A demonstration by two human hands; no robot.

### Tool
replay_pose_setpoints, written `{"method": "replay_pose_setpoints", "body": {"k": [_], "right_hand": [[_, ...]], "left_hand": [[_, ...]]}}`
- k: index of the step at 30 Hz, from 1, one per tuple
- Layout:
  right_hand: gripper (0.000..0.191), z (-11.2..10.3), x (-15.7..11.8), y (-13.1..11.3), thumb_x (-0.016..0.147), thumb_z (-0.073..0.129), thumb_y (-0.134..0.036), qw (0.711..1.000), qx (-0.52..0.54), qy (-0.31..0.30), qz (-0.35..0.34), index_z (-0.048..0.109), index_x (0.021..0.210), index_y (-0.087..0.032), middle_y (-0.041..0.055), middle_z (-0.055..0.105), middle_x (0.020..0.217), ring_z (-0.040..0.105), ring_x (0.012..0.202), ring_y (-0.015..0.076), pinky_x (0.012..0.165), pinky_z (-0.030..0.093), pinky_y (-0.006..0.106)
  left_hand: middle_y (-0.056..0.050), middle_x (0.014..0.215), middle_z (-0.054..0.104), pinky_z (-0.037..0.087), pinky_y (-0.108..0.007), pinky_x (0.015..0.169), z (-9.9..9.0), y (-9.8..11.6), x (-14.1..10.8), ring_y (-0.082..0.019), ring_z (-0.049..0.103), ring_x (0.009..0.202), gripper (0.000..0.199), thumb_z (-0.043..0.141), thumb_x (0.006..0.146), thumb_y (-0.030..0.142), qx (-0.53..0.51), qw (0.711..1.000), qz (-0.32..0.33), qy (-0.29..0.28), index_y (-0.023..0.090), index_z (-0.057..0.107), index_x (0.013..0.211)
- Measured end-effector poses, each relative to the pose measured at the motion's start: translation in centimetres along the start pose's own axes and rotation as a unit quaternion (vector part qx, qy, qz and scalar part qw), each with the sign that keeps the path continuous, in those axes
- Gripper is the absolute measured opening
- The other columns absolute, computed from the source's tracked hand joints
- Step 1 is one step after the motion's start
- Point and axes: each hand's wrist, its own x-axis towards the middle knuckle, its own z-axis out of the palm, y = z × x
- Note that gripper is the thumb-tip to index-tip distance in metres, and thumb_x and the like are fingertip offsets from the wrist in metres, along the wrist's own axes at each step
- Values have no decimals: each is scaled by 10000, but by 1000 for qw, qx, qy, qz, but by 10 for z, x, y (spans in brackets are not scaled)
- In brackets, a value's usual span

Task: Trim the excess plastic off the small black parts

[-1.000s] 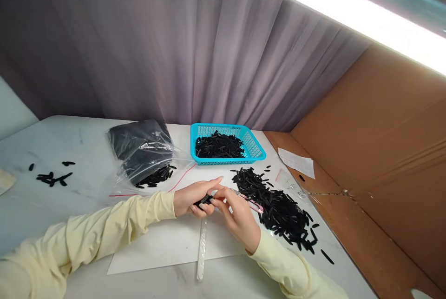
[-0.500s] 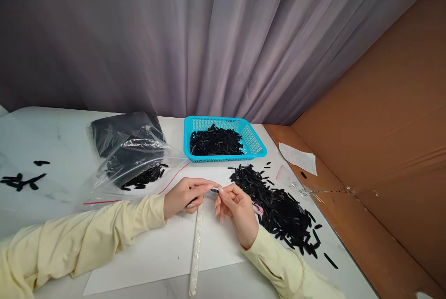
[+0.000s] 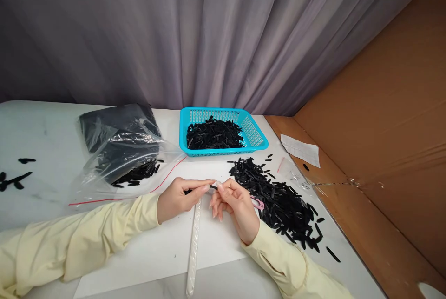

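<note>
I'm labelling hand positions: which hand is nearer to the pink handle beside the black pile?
Right. The right hand is close beside the pink handle; the left hand is farther off, beyond the right hand.

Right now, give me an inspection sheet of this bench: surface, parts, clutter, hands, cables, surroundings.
Surface: white marbled table, large white paper sheet on it
Parts: slim black piece between both hands; loose black pile at right; more in turquoise perforated plastic basket
Clutter: clear plastic bag with red line, white wrapped stick, pink-handled tool partly hidden
Hands: left and right fingertips pinch that piece
Cables: none certain; thin speckled line at right unclear
Surroundings: grey-purple curtain behind, brown cardboard right
</note>
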Motion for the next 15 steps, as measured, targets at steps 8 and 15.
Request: {"method": "replay_pose_setpoints", "body": {"k": [8, 15], "right_hand": [[321, 1, 2, 1, 819, 550, -444, 999, -36, -24, 15, 498, 689, -155, 15, 632, 554, 556, 392, 97, 359, 384, 178], [378, 3, 0, 3, 836, 497, -482, 997, -61, -32, 21, 495, 654, -150, 21, 630, 530, 546, 381, 93, 360, 376, 178]], "left_hand": [[94, 402, 273, 195, -206, 356, 1, -6, 2, -60, 242, 369, 437, 483, 827, 383, -21, 999, 38, 18, 44, 644, 1052], [86, 410, 304, 220, -198, 365, 0, -5, 2, -53, 259, 372, 284, 472, 842, 332, 18, 996, 71, 42, 112, 629, 753]]}}
